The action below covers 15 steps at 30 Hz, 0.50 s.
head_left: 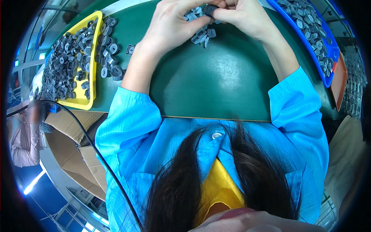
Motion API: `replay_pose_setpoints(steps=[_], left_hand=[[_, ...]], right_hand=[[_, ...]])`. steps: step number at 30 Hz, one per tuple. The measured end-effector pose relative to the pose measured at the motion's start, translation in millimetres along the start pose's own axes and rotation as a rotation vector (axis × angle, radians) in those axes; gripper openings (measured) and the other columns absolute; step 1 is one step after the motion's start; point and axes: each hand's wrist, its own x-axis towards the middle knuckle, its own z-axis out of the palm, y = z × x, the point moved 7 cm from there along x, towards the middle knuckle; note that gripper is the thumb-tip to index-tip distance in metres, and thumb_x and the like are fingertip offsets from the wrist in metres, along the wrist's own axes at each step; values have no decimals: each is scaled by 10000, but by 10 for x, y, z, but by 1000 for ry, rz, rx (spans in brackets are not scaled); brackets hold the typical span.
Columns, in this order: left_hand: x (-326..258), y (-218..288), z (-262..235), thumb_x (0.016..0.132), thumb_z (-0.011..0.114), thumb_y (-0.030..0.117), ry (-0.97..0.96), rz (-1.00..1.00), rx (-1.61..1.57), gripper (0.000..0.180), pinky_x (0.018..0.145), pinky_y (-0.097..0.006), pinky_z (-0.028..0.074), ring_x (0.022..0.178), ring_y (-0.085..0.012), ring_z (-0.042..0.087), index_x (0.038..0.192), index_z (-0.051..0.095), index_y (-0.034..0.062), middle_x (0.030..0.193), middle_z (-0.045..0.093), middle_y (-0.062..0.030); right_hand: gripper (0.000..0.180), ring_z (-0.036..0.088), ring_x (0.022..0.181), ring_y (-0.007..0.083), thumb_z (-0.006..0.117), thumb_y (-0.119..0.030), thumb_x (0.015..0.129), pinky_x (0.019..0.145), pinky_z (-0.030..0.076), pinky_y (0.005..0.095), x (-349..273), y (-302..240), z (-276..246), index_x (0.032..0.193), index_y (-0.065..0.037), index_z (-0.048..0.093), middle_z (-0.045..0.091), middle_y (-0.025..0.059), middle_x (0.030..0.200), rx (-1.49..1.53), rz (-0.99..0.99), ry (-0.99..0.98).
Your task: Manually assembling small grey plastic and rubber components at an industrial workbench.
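Observation:
At the top of the view my two hands meet around a small dark grey plastic part (pixel 210 10). My right hand (pixel 244 16) pinches it, the thumb lying against its side. My left hand (pixel 170 24) curls round from the other side, its thumb and fingertips closed at the part; the upper fingers are cut off by the frame edge. Beneath and between the hands lies a loose pile of small light grey plastic pieces (pixel 201 36) on the green tabletop (pixel 208 81).
At left, a yellow tray (pixel 95 58) is heaped with dark grey parts; several more (pixel 112 50) lie beside it. A blue tray (pixel 309 48) of similar parts stands at right, next to an orange-brown tray (pixel 339 81). Below left are a cardboard box (pixel 73 154), a black cable (pixel 96 149) and another person's sleeve (pixel 29 145).

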Motion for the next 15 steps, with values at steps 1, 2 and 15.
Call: replay_pose_setpoints(steps=[1,2,15], left_hand=[[-6,60,30,664,803,-7,78,105,116,548,867,-389,513,949,-288,648,1201,737,82,988,695,-75],[-17,51,64,664,803,-7,78,103,116,548,867,-389,513,949,-288,648,1201,737,82,988,695,-75],[18,-285,130,760,847,69,464,161,-278,640,1032,-431,479,1127,-358,635,1352,606,49,1205,672,-154]], right_hand=[[106,596,724,66,738,-24,821,662,486,237,4,12,22,909,-6,682,662,-7,798,1,1,-1],[107,610,758,74,717,-16,841,691,499,244,8,34,35,940,-6,681,670,4,839,73,-15,24],[204,644,841,146,635,10,896,789,504,272,52,130,-56,1080,-79,633,695,56,981,886,151,229]])
